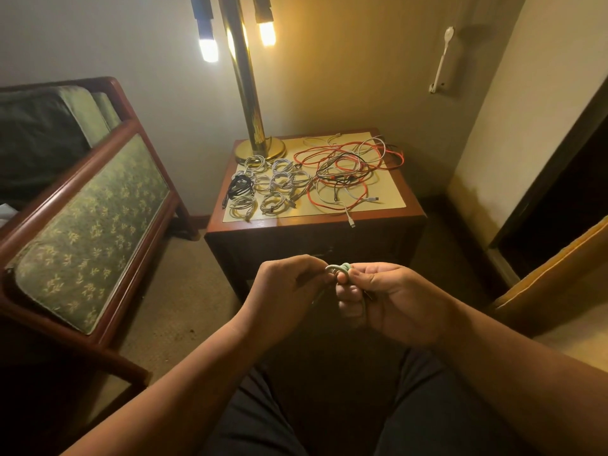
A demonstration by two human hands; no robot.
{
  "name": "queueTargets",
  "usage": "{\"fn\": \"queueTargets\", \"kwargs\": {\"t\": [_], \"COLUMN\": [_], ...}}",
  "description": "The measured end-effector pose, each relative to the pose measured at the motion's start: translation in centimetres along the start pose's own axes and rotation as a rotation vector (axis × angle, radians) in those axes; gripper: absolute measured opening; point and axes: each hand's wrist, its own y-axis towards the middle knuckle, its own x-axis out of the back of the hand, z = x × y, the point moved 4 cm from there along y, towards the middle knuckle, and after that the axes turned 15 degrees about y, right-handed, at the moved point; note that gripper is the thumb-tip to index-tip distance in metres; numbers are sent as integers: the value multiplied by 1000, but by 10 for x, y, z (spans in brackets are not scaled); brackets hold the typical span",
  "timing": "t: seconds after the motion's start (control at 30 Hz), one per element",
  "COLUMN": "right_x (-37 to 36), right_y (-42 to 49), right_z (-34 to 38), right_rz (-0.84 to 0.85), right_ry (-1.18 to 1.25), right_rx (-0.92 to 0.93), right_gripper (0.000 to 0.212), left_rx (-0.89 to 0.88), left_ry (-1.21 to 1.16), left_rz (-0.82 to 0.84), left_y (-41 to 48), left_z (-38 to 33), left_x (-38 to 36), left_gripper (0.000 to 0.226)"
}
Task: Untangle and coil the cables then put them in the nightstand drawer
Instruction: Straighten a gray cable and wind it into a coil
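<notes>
Both hands are raised in front of the nightstand (pixel 316 222) and hold a small pale green cable (pixel 339 268) between them. My left hand (pixel 289 284) pinches one end of it. My right hand (pixel 388 297) grips the cable's small loop with curled fingers. On the nightstand top, several coiled white cables (pixel 279 185) and one coiled black cable (pixel 240 187) lie at the left. A tangled heap of red, white and black cables (pixel 348 169) spreads over the right half. The drawer front is dark and mostly hidden behind my hands.
A brass lamp (pixel 256 139) stands at the back left of the nightstand with lit bulbs above. A wooden armchair with green cushions (pixel 92 222) sits to the left. A bed edge (pixel 559 278) is at the right. My knees are below.
</notes>
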Motion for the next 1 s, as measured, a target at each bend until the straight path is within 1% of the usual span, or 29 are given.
{"fn": "queueTargets", "kwargs": {"t": [0.07,0.17,0.23,0.27,0.3,0.37,0.43,0.5,0.57,0.63,0.67,0.7,0.73,0.8,0.9,0.93,1.0], "right_x": [-2,-5,-10,-12,-14,-13,-4,12,32,50,55,59,61,59,47,42,32], "right_y": [-2,-3,-3,-3,-1,1,3,3,-3,-11,-14,-16,-16,-10,0,2,3], "right_z": [3,1,-3,-4,-5,-2,8,21,34,43,46,48,48,41,19,13,4], "right_rz": [46,116,116,89,46,-79,-222,-365,-534,-700,-760,-788,-780,-676,-446,-370,-226], "right_ry": [71,134,144,159,189,280,344,301,142,-153,-325,-480,-603,-732,-762,-732,-572], "right_rx": [-33,-93,-90,-65,-24,114,286,450,587,660,663,646,606,452,129,57,-48], "right_gripper": [18,18,18,18,18,20,22,22,22,22,23,24,24,21,20,22,36], "left_rx": [40,66,168,228,279,345,411,482,464,358,306,267,242,203,89,45,-23], "left_ry": [-166,-385,-605,-656,-639,-479,-321,-238,-156,-44,-10,7,7,-8,36,70,129], "left_rz": [-12,49,95,96,86,118,231,392,508,558,567,565,547,453,187,117,38], "left_y": [-1,0,-4,-7,-9,-15,-19,-24,-27,-24,-22,-21,-18,-12,0,3,5], "left_z": [2,1,-4,-6,-6,-4,-5,-10,-16,-24,-29,-34,-37,-42,-33,-29,-17], "left_x": [-2,-6,-13,-19,-25,-40,-54,-62,-63,-57,-53,-49,-45,-33,-8,0,10], "left_gripper": [21,20,20,22,24,22,24,26,27,28,28,27,26,22,12,10,12]}}
